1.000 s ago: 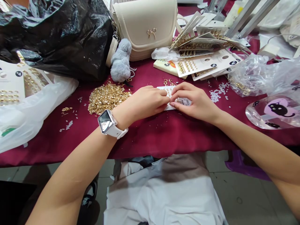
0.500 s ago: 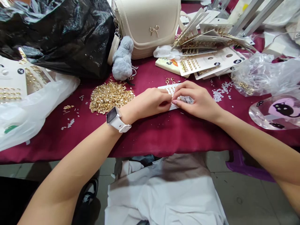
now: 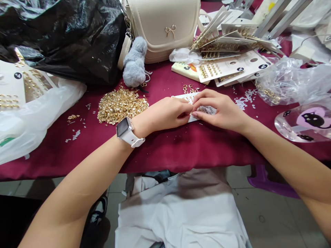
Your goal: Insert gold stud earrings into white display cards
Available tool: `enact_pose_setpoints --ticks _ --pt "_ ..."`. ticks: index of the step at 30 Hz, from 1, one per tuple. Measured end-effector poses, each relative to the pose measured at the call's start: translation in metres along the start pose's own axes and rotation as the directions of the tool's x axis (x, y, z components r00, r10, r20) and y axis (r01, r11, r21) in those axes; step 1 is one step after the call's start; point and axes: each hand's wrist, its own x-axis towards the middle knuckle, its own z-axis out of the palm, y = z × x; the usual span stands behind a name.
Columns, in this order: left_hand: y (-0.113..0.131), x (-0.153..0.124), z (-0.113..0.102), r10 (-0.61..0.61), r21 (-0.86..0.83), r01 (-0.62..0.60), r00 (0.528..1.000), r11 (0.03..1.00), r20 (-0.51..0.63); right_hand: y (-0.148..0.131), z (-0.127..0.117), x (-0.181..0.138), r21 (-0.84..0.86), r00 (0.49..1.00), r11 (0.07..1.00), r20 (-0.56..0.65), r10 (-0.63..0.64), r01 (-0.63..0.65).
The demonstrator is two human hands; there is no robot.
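Note:
My left hand (image 3: 169,113), with a watch (image 3: 122,127) on its wrist, is closed over the left part of a small white earring card (image 3: 193,119). Rows of tiny gold pieces show on the card between my hands. My right hand (image 3: 219,109) reaches over the card from the other side, thumb and fingertips pinched together against my left fingers. Whatever lies in that pinch is too small and hidden to make out. Left of my left hand lies a heap of small gold pieces (image 3: 120,106). Several gold hook-shaped pieces (image 3: 190,88) rest just behind the card.
A beige handbag (image 3: 162,31) with a grey plush charm (image 3: 135,63) stands behind. Filled earring cards (image 3: 219,65) are stacked at back right. Small white bits (image 3: 244,100) lie scattered on the red tablecloth (image 3: 165,151). A black plastic bag (image 3: 64,41) and clear bags (image 3: 281,81) flank the work.
Both hands stay at the card, with only slight movement of the fingers. The view has shifted very slightly.

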Motion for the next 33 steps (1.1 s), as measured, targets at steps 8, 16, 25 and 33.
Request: enact_pose_setpoints --ticks 8,16,25,33 --pt "-0.0001 0.0005 -0.0021 -0.041 -0.036 0.043 0.998 0.998 0.045 0.0016 0.0041 -0.0034 -0.043 0.995 0.994 -0.017 -0.099 0.098" --pt "0.0005 -0.0014 -0.0047 -0.048 -0.05 0.049 0.998 0.998 0.032 0.0019 0.0071 -0.0054 -0.077 0.988 0.989 -0.081 -0.131 0.124" --pt "0.0022 -0.0017 -0.0034 -0.059 -0.076 0.059 0.998 0.995 0.013 0.0032 0.0078 -0.0053 -0.045 0.988 0.99 -0.075 -0.134 0.131" --pt "0.0007 -0.0027 -0.003 -0.067 -0.098 0.067 0.998 0.993 0.003 -0.0004 0.0102 -0.0037 -0.041 0.987 0.988 -0.065 -0.149 0.146"
